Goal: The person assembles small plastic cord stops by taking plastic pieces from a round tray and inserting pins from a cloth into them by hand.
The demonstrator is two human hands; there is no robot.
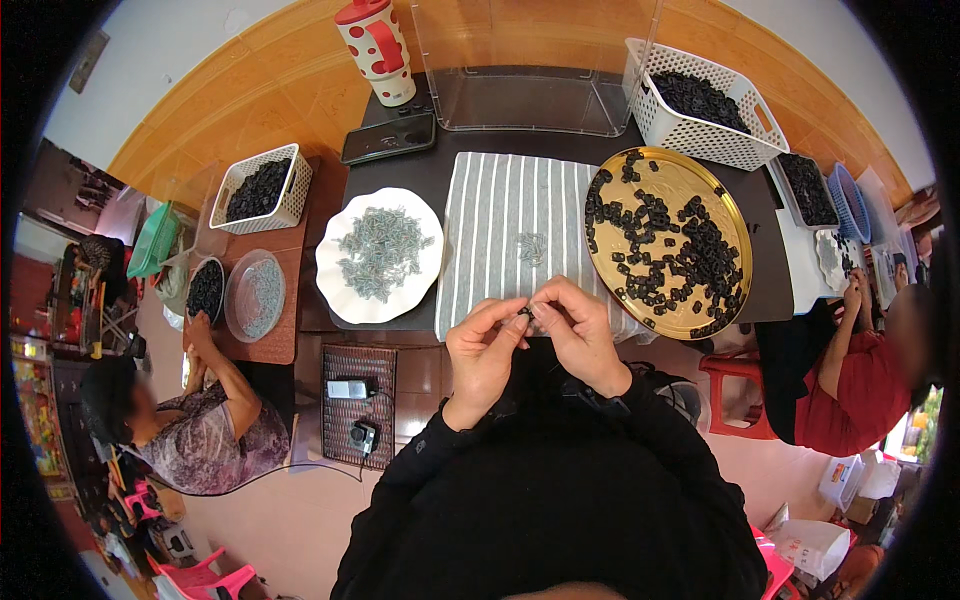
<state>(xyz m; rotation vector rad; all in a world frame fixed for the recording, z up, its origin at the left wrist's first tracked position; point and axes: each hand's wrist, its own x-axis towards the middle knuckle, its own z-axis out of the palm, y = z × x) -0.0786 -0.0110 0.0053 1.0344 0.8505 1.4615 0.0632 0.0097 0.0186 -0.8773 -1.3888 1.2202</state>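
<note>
My left hand [482,352] and my right hand [582,342] meet over the near edge of a grey striped cloth [490,215]. Pinched in the left fingertips is a small black piece [525,312], mostly covered by the fingers. The right thumb and forefinger press together right beside it; what they hold is too small to make out. Just beyond the fingers lies a small heap of thin metal screws [532,249] on the cloth. More such screws [380,252] fill a white scalloped plate [332,285] at left. A round gold tray [735,215] at right bears many small black pieces [705,255].
Behind the cloth stands a clear plastic box [535,128], with a phone [388,138] and dotted tumbler [378,55] to its left. A white basket [690,135] of black pieces is at back right. Co-workers sit at left [215,430] and right [860,390].
</note>
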